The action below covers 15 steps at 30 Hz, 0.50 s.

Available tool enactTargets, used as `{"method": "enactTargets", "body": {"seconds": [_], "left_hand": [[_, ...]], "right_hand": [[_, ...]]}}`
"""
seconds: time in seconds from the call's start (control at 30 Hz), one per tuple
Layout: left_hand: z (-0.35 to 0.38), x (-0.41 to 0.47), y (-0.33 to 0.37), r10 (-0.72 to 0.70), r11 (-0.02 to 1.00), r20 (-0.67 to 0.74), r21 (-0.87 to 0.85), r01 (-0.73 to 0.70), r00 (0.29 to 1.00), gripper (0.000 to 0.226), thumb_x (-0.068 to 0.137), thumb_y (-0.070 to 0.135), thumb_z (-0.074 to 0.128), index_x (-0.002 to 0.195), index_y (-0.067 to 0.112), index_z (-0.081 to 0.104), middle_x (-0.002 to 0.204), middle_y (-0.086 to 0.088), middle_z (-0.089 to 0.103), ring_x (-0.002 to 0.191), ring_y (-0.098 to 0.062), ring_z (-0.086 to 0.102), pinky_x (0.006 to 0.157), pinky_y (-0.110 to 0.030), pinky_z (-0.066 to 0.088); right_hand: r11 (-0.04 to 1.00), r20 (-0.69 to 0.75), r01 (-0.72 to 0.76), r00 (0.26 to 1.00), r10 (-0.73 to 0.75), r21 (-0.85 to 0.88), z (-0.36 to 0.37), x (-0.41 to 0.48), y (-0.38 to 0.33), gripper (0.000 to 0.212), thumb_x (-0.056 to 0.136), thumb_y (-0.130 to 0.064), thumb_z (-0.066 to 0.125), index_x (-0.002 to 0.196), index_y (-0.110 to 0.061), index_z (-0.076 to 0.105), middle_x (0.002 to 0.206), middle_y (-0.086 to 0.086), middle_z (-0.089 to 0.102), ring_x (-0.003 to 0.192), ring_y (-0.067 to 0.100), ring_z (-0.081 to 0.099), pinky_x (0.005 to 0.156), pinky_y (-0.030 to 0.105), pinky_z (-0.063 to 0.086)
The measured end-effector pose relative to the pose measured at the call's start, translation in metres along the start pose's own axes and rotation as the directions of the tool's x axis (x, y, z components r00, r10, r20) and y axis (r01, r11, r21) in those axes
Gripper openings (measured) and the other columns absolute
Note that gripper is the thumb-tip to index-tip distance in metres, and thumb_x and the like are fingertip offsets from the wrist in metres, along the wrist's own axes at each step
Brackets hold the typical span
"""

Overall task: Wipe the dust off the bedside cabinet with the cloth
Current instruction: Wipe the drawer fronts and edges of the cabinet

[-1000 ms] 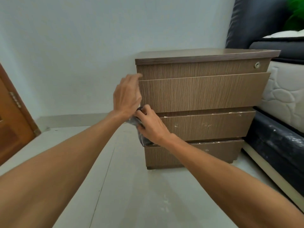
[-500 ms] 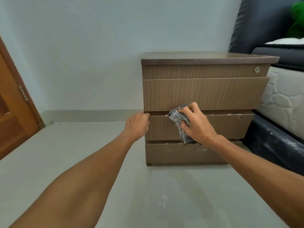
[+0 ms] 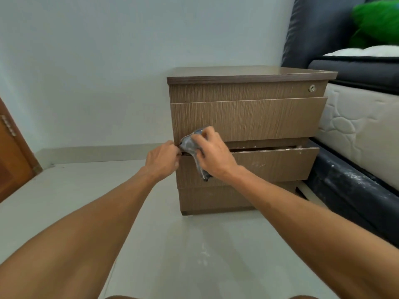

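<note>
A brown wood-grain bedside cabinet (image 3: 248, 117) with three drawers stands against the wall beside the bed. Its middle drawer (image 3: 274, 165) is pulled out a little, with white dust specks along its top edge. My right hand (image 3: 213, 156) grips a crumpled grey cloth (image 3: 190, 144) and presses it at the left end of the gap above the middle drawer. My left hand (image 3: 162, 158) holds the middle drawer's top left corner, fingers curled over the edge, touching the cloth.
A bed with a white quilted mattress (image 3: 358, 130), dark dusty base (image 3: 354, 190) and dark headboard (image 3: 313, 33) stands right of the cabinet. A green pillow (image 3: 375, 20) lies on top. An orange wooden door (image 3: 13, 156) is at far left. Pale floor (image 3: 172, 244) lies in front.
My right hand has carried the cloth left along the drawer gap to its left end. The middle drawer has come out slightly. My left hand stays at the drawer's left corner.
</note>
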State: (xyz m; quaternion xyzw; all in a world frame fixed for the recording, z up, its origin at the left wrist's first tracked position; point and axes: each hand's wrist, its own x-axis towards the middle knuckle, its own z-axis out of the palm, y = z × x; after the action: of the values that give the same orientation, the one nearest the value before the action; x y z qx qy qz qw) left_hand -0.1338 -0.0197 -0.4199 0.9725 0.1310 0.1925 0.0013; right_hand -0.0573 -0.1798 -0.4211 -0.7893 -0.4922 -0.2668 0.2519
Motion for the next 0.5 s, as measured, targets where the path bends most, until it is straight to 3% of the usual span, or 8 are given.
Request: {"method": "enactTargets", "body": {"seconds": [0.07,0.23,0.33,0.5], "left_hand": [[-0.002,0.003,0.000,0.000,1.000,0.009,0.013,0.000,1.000,0.022,0.093,0.022,0.051,0.097,0.014,0.070,0.101,-0.007,0.058,0.089,-0.029,0.061,0.068,-0.038,0.048],[-0.005,0.010,0.008,0.030,0.999,0.032,0.044,-0.031,0.999,0.021,0.092,0.023,0.052,0.086,0.013,0.070,0.095,-0.006,0.060,0.087,-0.028,0.061,0.065,-0.035,0.045],[-0.006,0.013,0.023,0.089,0.995,0.029,0.047,-0.090,0.996,0.022,0.094,0.025,0.053,0.090,0.015,0.072,0.095,-0.004,0.060,0.089,-0.026,0.061,0.069,-0.037,0.049],[0.000,0.025,0.062,0.164,0.986,0.030,0.030,-0.165,0.986,0.025,0.096,0.026,0.051,0.105,0.019,0.073,0.104,-0.003,0.065,0.095,-0.025,0.063,0.074,-0.041,0.054]], "right_hand": [[0.999,0.085,-0.020,0.996,0.023,-0.041,0.016,-0.002,-0.005,0.027,0.092,-0.017,0.060,0.117,-0.008,0.057,0.118,0.015,0.043,0.096,0.029,0.044,0.075,0.039,0.048],[0.976,0.089,-0.090,0.990,0.109,-0.197,0.024,-0.010,0.002,0.035,0.087,-0.020,0.062,0.120,-0.009,0.058,0.115,0.013,0.048,0.095,0.033,0.045,0.060,0.038,0.047],[0.951,0.092,-0.122,0.984,0.154,-0.285,0.012,-0.020,0.020,0.040,0.084,-0.026,0.062,0.122,-0.012,0.056,0.114,0.011,0.049,0.095,0.032,0.048,0.052,0.033,0.037],[0.906,0.097,-0.186,0.966,0.239,-0.379,-0.017,-0.046,0.072,0.041,0.084,-0.030,0.064,0.121,-0.015,0.055,0.115,0.010,0.050,0.096,0.033,0.050,0.052,0.033,0.037]]}}
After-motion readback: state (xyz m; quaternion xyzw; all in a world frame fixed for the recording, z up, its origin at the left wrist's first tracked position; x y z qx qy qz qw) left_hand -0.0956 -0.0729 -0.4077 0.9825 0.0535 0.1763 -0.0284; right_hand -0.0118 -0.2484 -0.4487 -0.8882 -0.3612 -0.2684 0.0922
